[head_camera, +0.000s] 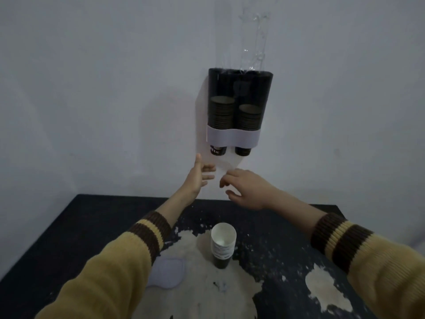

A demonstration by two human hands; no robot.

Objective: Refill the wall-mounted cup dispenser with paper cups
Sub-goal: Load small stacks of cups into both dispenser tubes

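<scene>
The dark see-through two-tube cup dispenser hangs on the wall, with a stack of dark paper cups in each tube. One cup bottom pokes out under each side of its pale lower band. A crumpled clear plastic sleeve stands up out of the right tube's top. My left hand and my right hand hover just below the dispenser, fingers relaxed and pointing toward each other, with nothing plainly held. A short stack of paper cups stands upright on the table below.
The dark table has worn pale patches and sits against the white wall. A pale, flat, two-lobed lid-like piece lies on it left of the cup stack, partly behind my left sleeve.
</scene>
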